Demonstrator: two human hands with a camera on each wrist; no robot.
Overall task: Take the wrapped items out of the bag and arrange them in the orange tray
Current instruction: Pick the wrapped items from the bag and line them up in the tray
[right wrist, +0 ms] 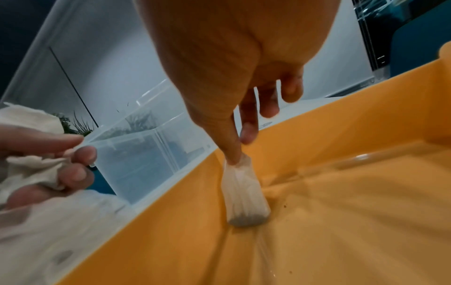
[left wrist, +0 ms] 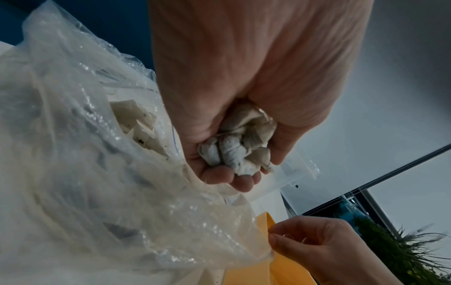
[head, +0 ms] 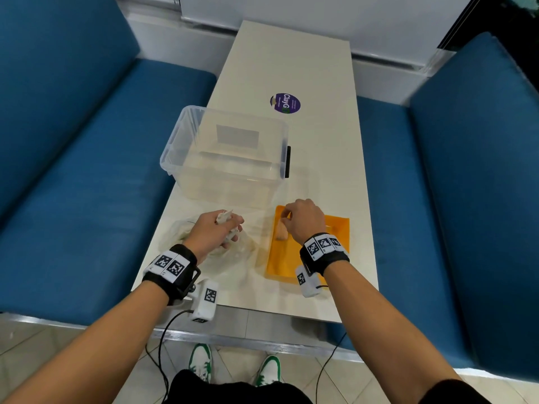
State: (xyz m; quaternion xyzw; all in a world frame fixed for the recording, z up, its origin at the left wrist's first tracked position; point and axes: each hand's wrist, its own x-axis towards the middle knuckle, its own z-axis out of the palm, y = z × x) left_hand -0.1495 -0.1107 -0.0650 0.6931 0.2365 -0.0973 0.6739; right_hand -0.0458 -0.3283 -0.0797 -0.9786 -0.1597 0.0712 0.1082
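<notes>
My left hand [head: 217,231] clutches crumpled white paper-wrapped items [left wrist: 240,148] over clear plastic bag [left wrist: 85,173]; my right hand [head: 304,220] pinches one white wrapped item [right wrist: 244,194], upright in orange plastic tray [head: 339,228]

crinkly clear plastic bag [head: 180,231], glossy orange tray [head: 339,228]

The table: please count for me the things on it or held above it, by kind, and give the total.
Wrapped items in the left hand: a bunch, number unclear
Wrapped item in the orange tray, pinched by the right hand: 1
Orange tray: 1
Plastic bag, more wrapped items inside: 1
Clear plastic box: 1
Round purple sticker: 1
Total: 5 things, plus the bunch
</notes>
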